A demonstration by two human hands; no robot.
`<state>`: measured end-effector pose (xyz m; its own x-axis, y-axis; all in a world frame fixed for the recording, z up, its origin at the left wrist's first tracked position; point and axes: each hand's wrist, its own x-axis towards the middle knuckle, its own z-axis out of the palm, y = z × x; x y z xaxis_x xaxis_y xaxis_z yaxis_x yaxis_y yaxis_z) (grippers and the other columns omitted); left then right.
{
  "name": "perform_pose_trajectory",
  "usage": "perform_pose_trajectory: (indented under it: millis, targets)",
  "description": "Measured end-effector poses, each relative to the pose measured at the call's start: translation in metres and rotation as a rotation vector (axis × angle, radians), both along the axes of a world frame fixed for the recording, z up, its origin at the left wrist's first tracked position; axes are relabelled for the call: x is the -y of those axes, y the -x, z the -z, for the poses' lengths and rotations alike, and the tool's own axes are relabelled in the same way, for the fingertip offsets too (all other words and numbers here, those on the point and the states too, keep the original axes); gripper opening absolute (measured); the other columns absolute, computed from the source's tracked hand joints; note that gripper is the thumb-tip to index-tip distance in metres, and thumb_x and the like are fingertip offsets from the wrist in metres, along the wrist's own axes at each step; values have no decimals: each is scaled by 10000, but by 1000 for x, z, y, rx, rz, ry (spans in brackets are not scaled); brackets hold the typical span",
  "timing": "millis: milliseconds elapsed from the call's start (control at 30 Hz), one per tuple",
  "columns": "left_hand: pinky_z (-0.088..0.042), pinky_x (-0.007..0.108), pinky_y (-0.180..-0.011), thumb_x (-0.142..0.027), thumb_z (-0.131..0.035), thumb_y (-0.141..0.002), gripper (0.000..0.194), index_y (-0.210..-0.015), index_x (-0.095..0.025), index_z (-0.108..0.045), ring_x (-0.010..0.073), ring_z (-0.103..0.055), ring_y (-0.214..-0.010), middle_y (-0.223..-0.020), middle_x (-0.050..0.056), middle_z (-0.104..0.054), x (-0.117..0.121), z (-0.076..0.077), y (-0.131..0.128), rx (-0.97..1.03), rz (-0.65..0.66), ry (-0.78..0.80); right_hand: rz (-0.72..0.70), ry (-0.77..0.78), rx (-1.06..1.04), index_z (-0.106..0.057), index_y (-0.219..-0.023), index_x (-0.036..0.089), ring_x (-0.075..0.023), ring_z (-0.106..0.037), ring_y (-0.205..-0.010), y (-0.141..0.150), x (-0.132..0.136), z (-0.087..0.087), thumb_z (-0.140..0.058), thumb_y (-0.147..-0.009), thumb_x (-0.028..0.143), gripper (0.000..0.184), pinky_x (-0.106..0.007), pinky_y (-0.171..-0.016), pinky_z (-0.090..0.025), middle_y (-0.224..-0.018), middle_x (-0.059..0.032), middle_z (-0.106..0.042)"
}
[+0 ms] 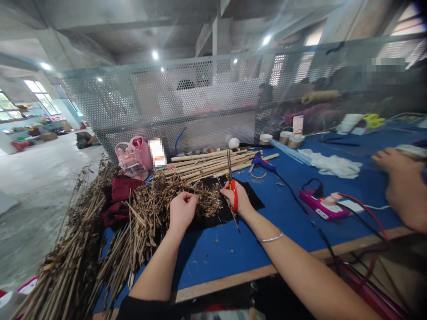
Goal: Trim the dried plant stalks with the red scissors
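Note:
My left hand (182,211) is closed in a pinch in front of a heap of dried brown plant stems (151,200). What its fingertips hold, if anything, is too small to make out. Red-handled scissors (234,196) sit in my right hand (243,200), blades pointing up and away from me. A thin dark stem (237,223) crosses by the fingers of that hand; whether they grip it, I cannot tell. Between and beyond the hands, crumbled dry bits lie on a black cloth (255,195) over the blue tabletop (213,253).
Pale sticks (213,164) lie behind, beside a blue glue gun (263,163). A purple power strip (323,206) with cables is at right, near another person's hand (400,178). More dried stems (71,262) overhang the left edge. A perforated metal screen (213,95) stands behind.

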<state>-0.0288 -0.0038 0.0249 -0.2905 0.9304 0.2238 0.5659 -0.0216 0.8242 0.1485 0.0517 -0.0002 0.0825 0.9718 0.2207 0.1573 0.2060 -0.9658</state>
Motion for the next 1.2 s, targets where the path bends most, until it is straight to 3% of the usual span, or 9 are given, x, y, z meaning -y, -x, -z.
perform_pose_trajectory:
  millis: [167, 367, 467, 600, 733, 867, 1067, 1200]
  targets:
    - [-374, 229, -563, -299, -472, -709, 196, -645, -178, -613, 132, -538, -553, -570, 6, -600, -3, -4, 14, -170, -110, 22, 9, 5, -28, -442, -622, 194, -104, -407, -496, -4, -5, 6, -568, -582, 269, 152, -234, -503, -311, -518, 59, -451]
    - [-404, 305, -624, -343, -488, -733, 208, -781, -177, -603, 227, -577, -717, -766, 91, -624, -1, -3, 24, -492, -227, 159, 7, -8, -77, -455, -637, 194, -105, -421, -481, -6, -8, 8, -574, -584, 266, 149, -237, -483, -315, -513, 53, -462]
    - [-420, 322, -681, -324, -434, -784, 233, -891, -181, -583, 240, -548, -837, -891, 101, -592, 1, -5, 20, -597, -262, 58, 30, 11, -164, -451, -637, 198, -104, -413, -446, -11, -12, 8, -588, -567, 273, 172, -240, -452, -305, -483, 55, -454]
    - [-408, 325, -801, -184, -388, -810, 263, -989, -205, -580, 238, -478, -974, -1018, 100, -553, -9, -9, 6, -763, -125, -101, 48, 98, -380, -411, -632, 203, -83, -382, -385, -16, -21, 8, -595, -543, 260, 212, -226, -391, -265, -460, 65, -446]
    - [-438, 323, -771, -68, -314, -813, 404, -1129, -218, -517, 211, -525, -923, -1121, 105, -529, -34, -3, -5, -850, 44, -11, 24, 139, -438, -372, -617, 208, -68, -349, -341, -18, -25, 10, -573, -541, 262, 222, -209, -345, -230, -441, 70, -430]
    - [-437, 323, -798, -47, -333, -805, 355, -1030, -171, -577, 199, -556, -926, -1025, 119, -583, -57, 4, -2, -845, 185, 98, -6, 148, -439, -353, -594, 208, -60, -336, -329, -18, -26, 13, -573, -534, 261, 234, -195, -325, -208, -433, 73, -415]
    - [-390, 253, -877, -36, -362, -771, 335, -968, -145, -609, 167, -531, -987, -1036, 108, -585, -63, 1, 18, -796, 219, 17, -43, 147, -397, -373, -616, 208, -65, -340, -335, -15, -22, 11, -578, -539, 271, 228, -198, -321, -216, -433, 73, -410]
    - [-395, 259, -873, -161, -360, -803, 279, -830, -141, -637, 171, -535, -956, -993, 97, -597, -53, -2, 26, -690, 156, -63, -80, 129, -332, -362, -620, 208, -66, -339, -345, -11, -17, 9, -562, -563, 304, 229, -199, -334, -224, -426, 82, -379]
